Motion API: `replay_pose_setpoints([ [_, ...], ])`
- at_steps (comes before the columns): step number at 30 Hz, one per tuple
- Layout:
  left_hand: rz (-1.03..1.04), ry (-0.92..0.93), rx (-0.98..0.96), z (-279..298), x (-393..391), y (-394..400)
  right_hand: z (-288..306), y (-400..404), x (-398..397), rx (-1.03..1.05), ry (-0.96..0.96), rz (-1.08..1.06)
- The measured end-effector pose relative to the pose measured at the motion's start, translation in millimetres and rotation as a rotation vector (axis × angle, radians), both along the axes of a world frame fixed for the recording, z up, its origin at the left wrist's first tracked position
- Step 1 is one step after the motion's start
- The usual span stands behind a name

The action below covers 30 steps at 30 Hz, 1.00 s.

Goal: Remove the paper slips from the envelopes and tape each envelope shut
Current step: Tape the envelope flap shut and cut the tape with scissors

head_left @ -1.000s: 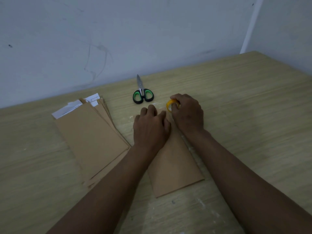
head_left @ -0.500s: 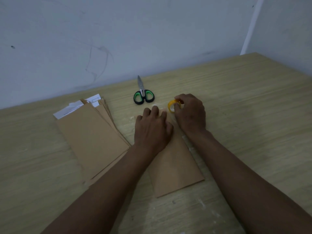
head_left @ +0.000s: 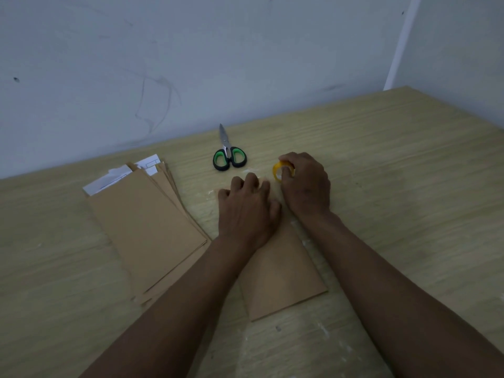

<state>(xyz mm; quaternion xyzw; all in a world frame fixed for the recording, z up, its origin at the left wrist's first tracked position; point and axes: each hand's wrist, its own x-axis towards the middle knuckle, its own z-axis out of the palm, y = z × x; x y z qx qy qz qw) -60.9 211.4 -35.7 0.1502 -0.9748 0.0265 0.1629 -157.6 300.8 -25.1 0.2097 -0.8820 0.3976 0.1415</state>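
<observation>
A pale wooden table (head_left: 409, 165) is set into a corner of plain grey-white walls (head_left: 191, 64), which are dimly lit and faintly scuffed.

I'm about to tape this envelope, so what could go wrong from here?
The left hand covers the envelope's top, so tape pulled by the right hand may stick to fingers or go on crooked. The scissors lie beyond both busy hands, so cutting means letting go.
</observation>
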Motion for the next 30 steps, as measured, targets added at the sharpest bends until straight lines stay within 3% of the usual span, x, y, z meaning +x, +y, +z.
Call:
replay_pose_setpoints([
  [10, -0.029, -0.008, -0.003, 0.8, 1.8, -0.8, -1.0, -0.8, -0.4, -0.135, 0.107, -0.038],
  [25, -0.044, -0.075, 0.025, 9.3, -0.9, -4.0, -4.6, -4.2, -8.5, -0.206, 0.141, 0.084],
  [27, -0.015, -0.051, 0.155, 15.1, -0.9, -5.1, -3.5, -4.3, -8.9, -0.242, 0.142, 0.134],
  [30, 0.098, 0.201, 0.642, 31.6, -8.8, -12.7, -0.7, -6.1, -10.5, -0.272, 0.139, 0.208],
])
